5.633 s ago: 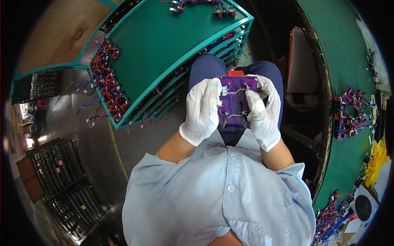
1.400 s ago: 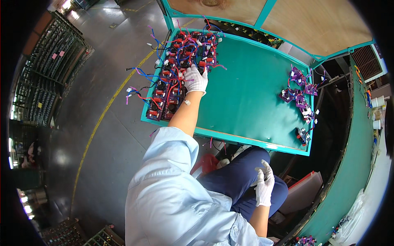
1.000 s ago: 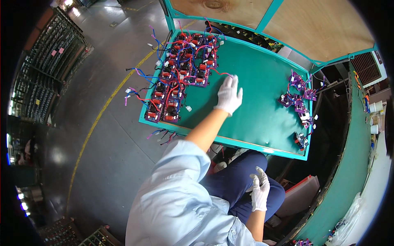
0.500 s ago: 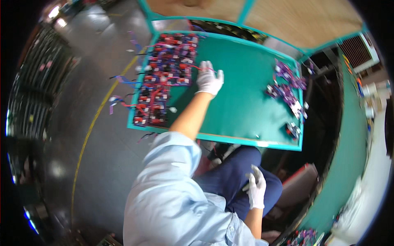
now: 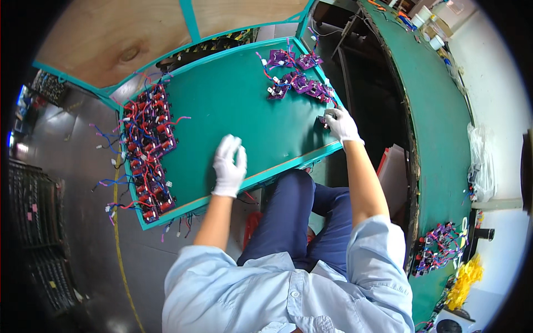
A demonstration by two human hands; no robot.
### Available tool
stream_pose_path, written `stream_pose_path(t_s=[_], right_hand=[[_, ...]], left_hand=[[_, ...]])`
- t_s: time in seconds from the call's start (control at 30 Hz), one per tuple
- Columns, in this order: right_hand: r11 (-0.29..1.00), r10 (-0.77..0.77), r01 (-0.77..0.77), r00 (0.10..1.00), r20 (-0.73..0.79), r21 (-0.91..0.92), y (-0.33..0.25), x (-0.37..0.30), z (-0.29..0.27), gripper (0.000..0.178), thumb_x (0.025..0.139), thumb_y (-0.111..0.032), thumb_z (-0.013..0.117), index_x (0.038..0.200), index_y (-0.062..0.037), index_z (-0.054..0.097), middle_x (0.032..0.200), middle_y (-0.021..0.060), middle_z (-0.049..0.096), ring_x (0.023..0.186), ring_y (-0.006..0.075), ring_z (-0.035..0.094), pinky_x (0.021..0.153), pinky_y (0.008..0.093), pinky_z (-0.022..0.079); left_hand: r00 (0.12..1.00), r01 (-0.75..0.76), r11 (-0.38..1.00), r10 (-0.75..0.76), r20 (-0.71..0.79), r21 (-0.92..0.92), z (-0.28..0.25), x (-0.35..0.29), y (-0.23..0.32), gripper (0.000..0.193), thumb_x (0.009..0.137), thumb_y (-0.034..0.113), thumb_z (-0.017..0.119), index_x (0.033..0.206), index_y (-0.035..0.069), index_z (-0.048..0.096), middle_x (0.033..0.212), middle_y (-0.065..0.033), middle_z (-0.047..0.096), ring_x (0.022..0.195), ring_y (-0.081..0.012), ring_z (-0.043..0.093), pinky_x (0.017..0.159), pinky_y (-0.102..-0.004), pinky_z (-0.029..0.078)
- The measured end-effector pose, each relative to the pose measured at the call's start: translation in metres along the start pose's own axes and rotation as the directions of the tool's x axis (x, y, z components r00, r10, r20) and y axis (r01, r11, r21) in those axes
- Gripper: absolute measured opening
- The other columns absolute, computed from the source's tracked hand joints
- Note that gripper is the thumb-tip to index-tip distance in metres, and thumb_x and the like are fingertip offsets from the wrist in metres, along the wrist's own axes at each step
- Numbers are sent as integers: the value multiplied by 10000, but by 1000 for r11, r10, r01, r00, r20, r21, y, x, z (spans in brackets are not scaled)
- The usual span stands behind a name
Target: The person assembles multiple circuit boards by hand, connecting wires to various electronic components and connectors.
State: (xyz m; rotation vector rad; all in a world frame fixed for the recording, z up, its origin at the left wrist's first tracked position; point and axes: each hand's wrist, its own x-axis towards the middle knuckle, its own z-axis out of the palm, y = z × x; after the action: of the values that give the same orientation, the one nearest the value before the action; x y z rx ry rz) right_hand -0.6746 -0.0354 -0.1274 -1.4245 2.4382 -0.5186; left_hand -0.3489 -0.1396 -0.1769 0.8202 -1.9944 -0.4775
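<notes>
My left hand [image 5: 229,166], in a white glove, hovers over the near part of the green tabletop [image 5: 222,94]. It holds nothing, with thumb and fingers apart. At the right edge my gloved right hand [image 5: 342,124] has its fingers closed on a small dark circuit board [image 5: 322,120], which they partly hide. Farther back on the right lie several loose purple circuit boards [image 5: 300,82] with red and blue wires. Rows of circuit boards with red components [image 5: 149,145] stand packed along the left edge, their wires hanging over the rim.
A teal raised rim [image 5: 266,173] borders the tabletop, with a wood-panelled frame [image 5: 122,41] behind it. To the right runs a long green bench [image 5: 430,122], bearing a heap of wired circuit boards [image 5: 442,248]. Racks [image 5: 33,211] stand at the left past a yellow floor line [image 5: 123,266].
My view has swung to the right. My left hand has drawn back from the packed boards toward the near edge. My right hand has risen from my lap to the board at the right edge.
</notes>
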Motion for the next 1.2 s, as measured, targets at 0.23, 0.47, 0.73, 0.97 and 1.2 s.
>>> stream_pose_path(t_s=[0.23,0.47,0.73,0.97,1.2], right_hand=[[887,117,-217,960,256,409,-53,-28,-8,407,771,-94,440,1169,-79,520,809,114,599,664,187,577,642,316,475],[440,-272,-128,924,267,889,-137,-150,-76,536,758,-65,444,1277,26,349,834,53,536,772,123,533,678,224,459],[14,-310,-263,916,254,965,-154,-228,-108,565,797,-172,538,1282,35,336,960,91,530,436,124,513,355,184,438],[-259,-383,-240,915,128,936,-148,-271,-110,497,859,-186,465,1274,49,327,892,81,586,366,80,467,332,156,352],[-62,-299,-41,954,21,997,-146,-291,-119,636,804,-371,537,1201,110,411,695,60,594,358,54,428,548,135,409]], left_hand=[[974,70,933,13,227,-352,-11,-62,86,284,765,48,592,1043,1,562,1056,-170,553,983,-302,546,872,-380,429],[886,-402,839,458,77,-368,-44,-17,159,831,745,138,634,1356,-23,94,1315,-277,259,1195,-379,351,970,-441,328],[920,345,382,42,389,-857,-68,-32,200,673,877,433,395,1371,93,89,1195,-223,447,1089,-303,495,900,-398,427],[882,452,248,18,470,-857,-88,-51,226,654,866,441,403,1373,118,146,1106,-173,509,1021,-256,545,864,-392,468],[824,564,-71,-23,567,-823,-85,-68,245,679,838,447,488,1357,120,197,1058,-160,533,949,-243,580,859,-391,474]])
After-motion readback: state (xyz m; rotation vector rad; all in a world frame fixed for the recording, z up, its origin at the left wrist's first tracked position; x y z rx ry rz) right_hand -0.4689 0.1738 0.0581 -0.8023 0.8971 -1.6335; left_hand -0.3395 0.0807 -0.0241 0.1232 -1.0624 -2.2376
